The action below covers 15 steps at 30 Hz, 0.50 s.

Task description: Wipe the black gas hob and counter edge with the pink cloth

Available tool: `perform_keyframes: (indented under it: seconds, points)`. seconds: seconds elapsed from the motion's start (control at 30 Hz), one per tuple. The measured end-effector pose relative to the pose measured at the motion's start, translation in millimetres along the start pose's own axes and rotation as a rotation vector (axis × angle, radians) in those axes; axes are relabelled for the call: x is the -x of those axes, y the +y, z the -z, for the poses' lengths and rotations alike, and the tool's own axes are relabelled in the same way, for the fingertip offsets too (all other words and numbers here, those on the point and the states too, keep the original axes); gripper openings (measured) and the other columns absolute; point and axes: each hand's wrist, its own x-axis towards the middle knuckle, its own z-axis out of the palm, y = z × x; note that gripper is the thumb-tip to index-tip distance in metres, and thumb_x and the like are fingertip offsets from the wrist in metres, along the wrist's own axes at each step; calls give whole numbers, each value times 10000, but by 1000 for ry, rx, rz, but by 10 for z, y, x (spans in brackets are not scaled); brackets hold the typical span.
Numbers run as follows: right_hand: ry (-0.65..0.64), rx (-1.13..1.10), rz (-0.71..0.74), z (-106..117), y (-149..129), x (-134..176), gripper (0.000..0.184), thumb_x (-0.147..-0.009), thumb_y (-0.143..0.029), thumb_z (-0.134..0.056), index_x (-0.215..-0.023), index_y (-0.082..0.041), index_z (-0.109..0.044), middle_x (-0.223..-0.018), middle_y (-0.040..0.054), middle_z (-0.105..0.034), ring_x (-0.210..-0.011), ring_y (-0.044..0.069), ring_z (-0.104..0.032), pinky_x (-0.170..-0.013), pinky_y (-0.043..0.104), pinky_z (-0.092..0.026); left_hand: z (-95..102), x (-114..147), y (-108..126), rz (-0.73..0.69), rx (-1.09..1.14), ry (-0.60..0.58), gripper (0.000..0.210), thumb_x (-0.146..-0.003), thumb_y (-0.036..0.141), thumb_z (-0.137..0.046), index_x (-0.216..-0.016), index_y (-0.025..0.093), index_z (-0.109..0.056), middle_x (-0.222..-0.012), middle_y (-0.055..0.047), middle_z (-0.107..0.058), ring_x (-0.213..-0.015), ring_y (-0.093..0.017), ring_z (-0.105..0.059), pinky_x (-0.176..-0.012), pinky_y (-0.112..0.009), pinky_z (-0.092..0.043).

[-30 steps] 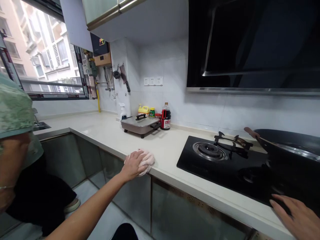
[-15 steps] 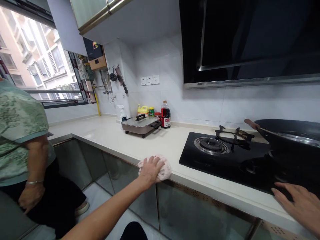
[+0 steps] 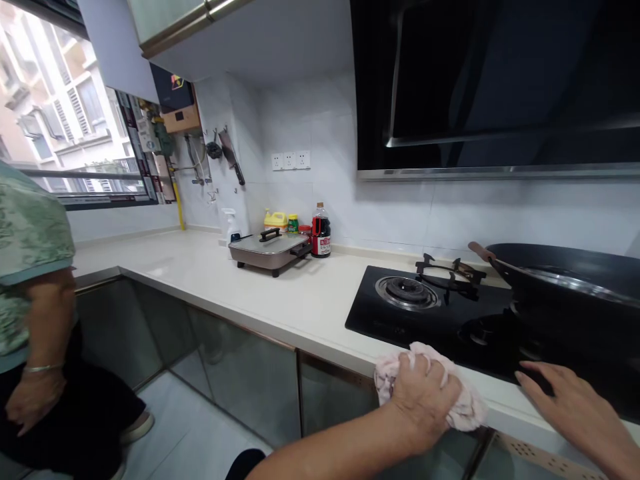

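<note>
My left hand (image 3: 423, 397) is closed on a pale pink cloth (image 3: 467, 400), pressing it against the front edge of the white countertop (image 3: 310, 327). Part of the cloth hangs over that edge, just in front of the black gas stove (image 3: 380, 320). To its right, my right hand (image 3: 575, 400) lies open at the stove's front edge, fingers stretched out and holding nothing. Behind it a large black wok (image 3: 555, 293) with a wooden handle sits over the right burner. A loose pan support (image 3: 450, 273) lies at the back of the stove.
An electric pan with a lid (image 3: 270, 253) stands on the counter, beside a soy sauce bottle (image 3: 321, 233) and a spray bottle (image 3: 231, 225). At the left stands another person (image 3: 35, 267). A black range hood (image 3: 490, 87) overhangs the stove. A cleaver (image 3: 231, 157) hangs on the wall.
My left hand has slid the cloth rightward along the counter edge, closer to my right hand. The view has shifted a little to the right. My right hand stays at the stove's front.
</note>
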Motion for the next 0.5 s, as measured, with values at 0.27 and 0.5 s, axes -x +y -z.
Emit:
perform_keyframes:
  seconds: [0.27,0.5]
  points:
    - [-20,27,24,113,-143,19,679,-893,-678,-343,-1209,-220,-733,-1313,133,-676,-1193,344,-635,-1061,507,-481,88,614,-855,130,-5,-69,755,-826,473,-763,-1492,307,-449,-1442,-122,-560,-1213,-340,-526,-959,-512,-437]
    - [38,67,71,134,-282,60,588,-961,-580,-345,-1219,-196,-709,-1294,147,-664,-1180,323,-638,-1050,486,-479,352,1494,-2100,344,-119,-89,612,-788,333,-750,-1380,342,-595,-1467,-89,-584,-1277,-341,-530,-1022,-470,-411]
